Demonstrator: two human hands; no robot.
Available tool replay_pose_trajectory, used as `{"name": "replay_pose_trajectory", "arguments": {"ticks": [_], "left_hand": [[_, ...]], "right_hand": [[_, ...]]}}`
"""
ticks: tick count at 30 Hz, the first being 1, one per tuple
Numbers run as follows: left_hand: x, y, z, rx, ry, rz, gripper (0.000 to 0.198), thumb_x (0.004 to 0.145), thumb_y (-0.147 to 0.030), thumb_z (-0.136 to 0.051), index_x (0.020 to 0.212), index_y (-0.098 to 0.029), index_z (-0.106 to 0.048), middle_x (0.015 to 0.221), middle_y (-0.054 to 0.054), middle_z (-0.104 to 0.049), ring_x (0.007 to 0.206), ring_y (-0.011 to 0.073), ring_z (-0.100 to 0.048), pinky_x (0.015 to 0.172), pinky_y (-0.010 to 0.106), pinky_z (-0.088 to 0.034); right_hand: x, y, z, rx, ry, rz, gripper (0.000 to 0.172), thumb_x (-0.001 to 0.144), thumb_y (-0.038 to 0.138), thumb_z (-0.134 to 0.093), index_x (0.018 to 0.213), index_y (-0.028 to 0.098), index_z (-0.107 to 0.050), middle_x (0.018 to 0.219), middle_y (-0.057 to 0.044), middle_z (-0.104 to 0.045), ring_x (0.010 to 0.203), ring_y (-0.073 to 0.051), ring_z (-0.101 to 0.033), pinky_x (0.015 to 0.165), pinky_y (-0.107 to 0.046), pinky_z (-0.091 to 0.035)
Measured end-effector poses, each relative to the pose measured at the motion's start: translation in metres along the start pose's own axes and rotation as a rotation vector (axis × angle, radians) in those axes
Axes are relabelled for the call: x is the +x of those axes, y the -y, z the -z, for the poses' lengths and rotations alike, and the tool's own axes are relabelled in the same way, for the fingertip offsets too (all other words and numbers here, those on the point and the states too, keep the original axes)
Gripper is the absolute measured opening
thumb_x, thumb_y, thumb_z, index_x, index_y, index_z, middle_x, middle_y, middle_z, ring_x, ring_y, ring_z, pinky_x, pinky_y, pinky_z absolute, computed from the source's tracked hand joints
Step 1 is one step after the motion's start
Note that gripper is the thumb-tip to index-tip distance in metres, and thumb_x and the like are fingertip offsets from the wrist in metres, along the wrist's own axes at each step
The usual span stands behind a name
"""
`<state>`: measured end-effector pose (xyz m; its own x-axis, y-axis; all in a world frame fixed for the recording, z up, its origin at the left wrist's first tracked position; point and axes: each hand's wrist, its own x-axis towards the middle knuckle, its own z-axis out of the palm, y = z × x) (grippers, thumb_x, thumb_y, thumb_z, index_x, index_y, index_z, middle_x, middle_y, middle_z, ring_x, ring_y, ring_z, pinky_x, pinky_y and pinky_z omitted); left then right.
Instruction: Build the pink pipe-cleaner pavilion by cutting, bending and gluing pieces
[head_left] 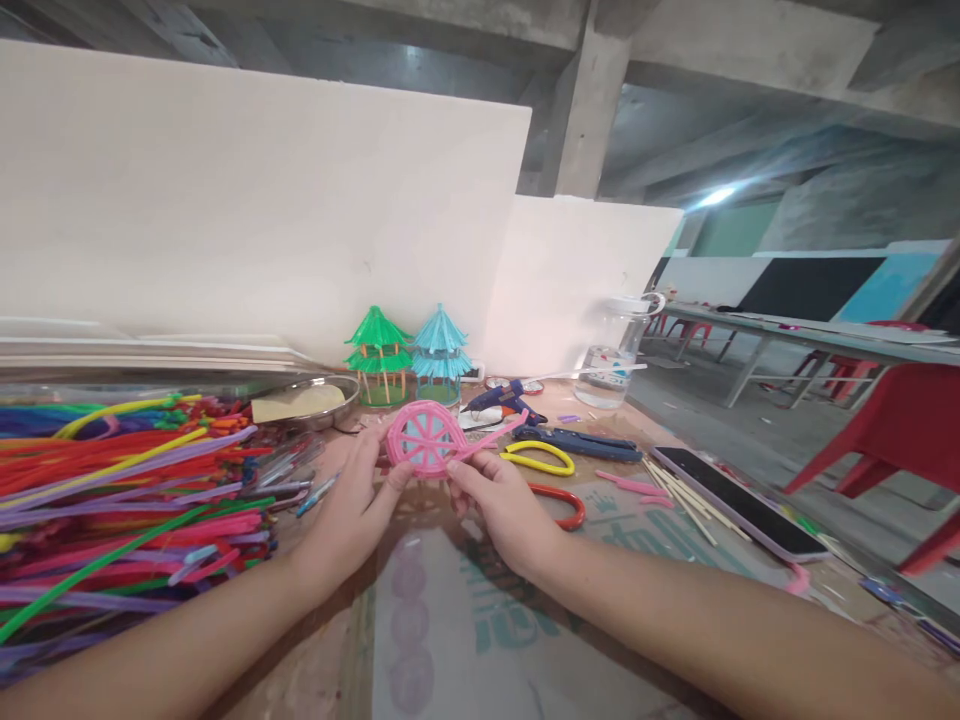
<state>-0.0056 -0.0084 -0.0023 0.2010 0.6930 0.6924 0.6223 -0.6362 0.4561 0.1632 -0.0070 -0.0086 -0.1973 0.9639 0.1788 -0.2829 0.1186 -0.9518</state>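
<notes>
Between both hands, above the table, is a round pink wheel with spokes, seemingly made of pipe cleaners, with pale blue behind the spokes. A loose pink pipe cleaner end sticks out from it to the right. My left hand pinches the wheel's left rim between thumb and fingers. On the other side my right hand is closed at the lower right rim, its thumb and fingers pressed together where the loose end starts. Just beyond the right hand lie yellow-handled scissors and an orange-red loop handle.
Many coloured pipe cleaners are heaped at left, by a metal bowl. Behind stand a green pagoda, a blue pagoda and a water jug. A glue gun, dark pliers, sticks and a phone lie rightward.
</notes>
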Motion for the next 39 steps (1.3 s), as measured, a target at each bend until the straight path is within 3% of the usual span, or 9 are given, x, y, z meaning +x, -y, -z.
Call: {"name": "replay_pose_trajectory", "arguments": {"ticks": [3,9,20,27,31,35,39], "left_hand": [[0.000,0.000,0.000,-0.014,-0.001,0.026,0.035,0.095,-0.036,-0.041,0.124,-0.019,-0.047,0.121,0.012,-0.059,0.114,0.0257,-0.054,0.099,0.042,-0.044],[0.001,0.000,0.000,0.009,0.015,-0.034,0.036,0.094,-0.035,-0.045,0.126,-0.019,-0.047,0.124,0.011,-0.059,0.115,0.0246,-0.055,0.099,0.040,-0.044],[0.003,0.000,-0.003,0.018,0.019,-0.052,0.049,0.083,-0.040,-0.064,0.124,-0.020,-0.047,0.124,0.012,-0.059,0.116,0.0276,-0.056,0.099,0.042,-0.046],[0.009,-0.004,0.003,-0.152,0.056,0.159,0.059,0.084,-0.036,-0.056,0.138,-0.019,-0.038,0.128,0.013,-0.060,0.111,0.0265,-0.062,0.098,0.044,-0.048],[0.019,-0.009,0.013,-0.182,0.018,0.283,0.062,0.076,-0.039,-0.056,0.133,-0.015,-0.044,0.128,0.013,-0.062,0.117,0.0300,-0.058,0.102,0.048,-0.045],[0.025,-0.008,0.020,-0.235,0.044,0.315,0.065,0.075,-0.043,-0.053,0.132,-0.012,-0.047,0.133,0.015,-0.058,0.122,0.0297,-0.055,0.102,0.044,-0.046],[0.025,-0.004,0.019,-0.186,0.158,0.283,0.061,0.073,-0.037,-0.051,0.129,-0.012,-0.052,0.127,0.014,-0.064,0.115,0.0291,-0.061,0.099,0.044,-0.048]], "right_hand": [[0.000,0.001,0.001,0.042,0.026,0.004,0.031,0.064,0.044,-0.074,0.066,0.018,-0.058,0.059,0.004,-0.054,0.051,-0.010,-0.044,0.053,-0.025,-0.032],[0.001,-0.002,0.005,-0.040,0.038,0.025,0.032,0.067,0.043,-0.072,0.057,0.018,-0.056,0.050,0.005,-0.048,0.049,-0.010,-0.041,0.054,-0.026,-0.031],[-0.001,0.001,0.003,-0.066,0.064,0.050,0.036,0.068,0.049,-0.071,0.057,0.018,-0.056,0.052,0.004,-0.050,0.049,-0.010,-0.042,0.054,-0.025,-0.033],[-0.002,0.010,0.002,-0.163,0.122,0.119,0.034,0.074,0.052,-0.066,0.070,0.018,-0.064,0.064,0.000,-0.063,0.054,-0.011,-0.050,0.056,-0.025,-0.041],[0.004,0.026,0.009,-0.334,0.241,0.076,0.026,0.078,0.044,-0.063,0.078,0.018,-0.068,0.070,-0.001,-0.069,0.055,-0.014,-0.058,0.056,-0.027,-0.046],[0.004,0.056,0.021,-0.656,0.395,0.059,0.018,0.080,0.029,-0.059,0.067,0.019,-0.067,0.064,-0.002,-0.068,0.054,-0.016,-0.060,0.055,-0.028,-0.047],[-0.008,0.085,0.022,-0.748,0.379,0.216,0.018,0.079,0.023,-0.061,0.062,0.020,-0.065,0.057,0.002,-0.062,0.053,-0.014,-0.056,0.053,-0.025,-0.042]]}}
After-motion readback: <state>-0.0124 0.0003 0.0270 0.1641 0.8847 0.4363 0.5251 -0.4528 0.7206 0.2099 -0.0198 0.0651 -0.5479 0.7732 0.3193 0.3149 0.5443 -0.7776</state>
